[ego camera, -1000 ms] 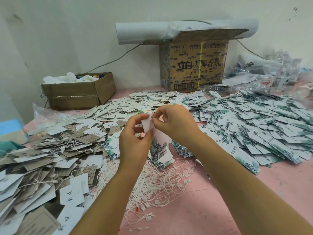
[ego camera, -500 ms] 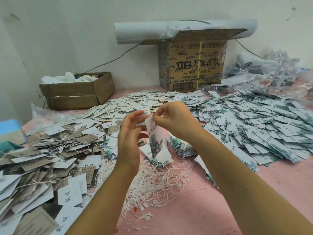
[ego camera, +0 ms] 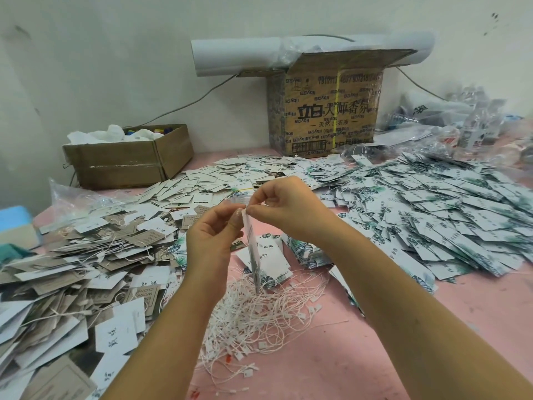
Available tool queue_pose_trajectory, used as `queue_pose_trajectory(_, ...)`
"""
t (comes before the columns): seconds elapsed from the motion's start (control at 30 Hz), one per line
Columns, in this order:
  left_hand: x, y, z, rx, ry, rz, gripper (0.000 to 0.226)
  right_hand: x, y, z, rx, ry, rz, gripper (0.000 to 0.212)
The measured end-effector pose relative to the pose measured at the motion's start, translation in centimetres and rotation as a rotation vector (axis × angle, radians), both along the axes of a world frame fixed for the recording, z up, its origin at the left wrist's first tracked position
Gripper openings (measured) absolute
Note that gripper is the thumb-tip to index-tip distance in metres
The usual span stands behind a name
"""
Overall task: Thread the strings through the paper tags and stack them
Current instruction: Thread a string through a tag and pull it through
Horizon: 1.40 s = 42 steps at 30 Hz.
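- A heap of grey-brown tags [ego camera: 75, 264] with strings already through them is spread over the left of the table [ego camera: 432, 356]; it is loose and sliding, so a finished tag laid there is judged likely to slip rather than stack
- The left hand [ego camera: 212, 243] is raised with fingers curled; its thumb and forefinger are pinched on the upper edge of a leaf-print tag [ego camera: 251, 249], which is held edge-on and hangs upright; with so small a grip, the tag could twist or drop
- A tangle of loose strings [ego camera: 259, 313] lies on the table just under the tag's lower end; if the tag is dropped it may be snagged there, and several strings may be lifted when only one is wanted
- The right hand [ego camera: 288, 210] is pinched at the tag's top, close against the left thumb; whether a string end is held there cannot be told; the hole could be missed or torn if the tag turns
- A heap of leaf-print tags [ego camera: 432, 215] covers the right of the table, well apart from the hands
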State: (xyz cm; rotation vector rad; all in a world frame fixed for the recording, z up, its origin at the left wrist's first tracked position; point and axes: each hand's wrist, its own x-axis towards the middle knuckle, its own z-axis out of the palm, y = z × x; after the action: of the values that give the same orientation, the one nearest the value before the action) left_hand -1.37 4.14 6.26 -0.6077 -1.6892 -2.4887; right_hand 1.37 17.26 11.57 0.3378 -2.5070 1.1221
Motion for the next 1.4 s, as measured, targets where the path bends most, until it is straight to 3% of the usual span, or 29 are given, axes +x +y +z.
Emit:
queue_pose_trajectory(0.2,0.0,0.3,-0.2,-0.005,-0.070,0.029,0.006,-0.1,-0.1,-0.3,-0.003,0.010,0.011,0.019)
queue_pose_trajectory(0.43,0.2,0.7,0.0,-0.067,-0.104,0.024,0.023,-0.4,0.1,-0.5,-0.026,0.011,0.018,0.021)
queue_pose_trajectory(0.7,-0.4,-0.1,0.9,0.360,-0.358,0.047,0.019,-0.6,2.5,-0.8,-0.161,-0.166,-0.098,0.031)
queue_pose_trajectory(0.83,-1.0,-0.7,0.7,0.446,-0.407,0.082,0.017,-0.6,3.9,-0.6,-0.227,-0.190,-0.187,0.035)
queue_pose_trajectory(0.97,-0.9,-0.8,0.5,0.412,-0.368,0.073,0.003,-0.5,4.2,-0.5,-0.249,-0.174,-0.197,0.033)
queue_pose_trajectory(1.23,-0.4,-0.5,0.7,0.238,-0.262,0.070,0.016,-0.5,4.3,-0.3,-0.504,-0.052,-0.113,0.017)
queue_pose_trajectory(1.4,0.2,0.1,0.7,0.085,-0.150,0.073,0.017,-0.3,3.5,0.1,-0.383,0.027,-0.032,0.018)
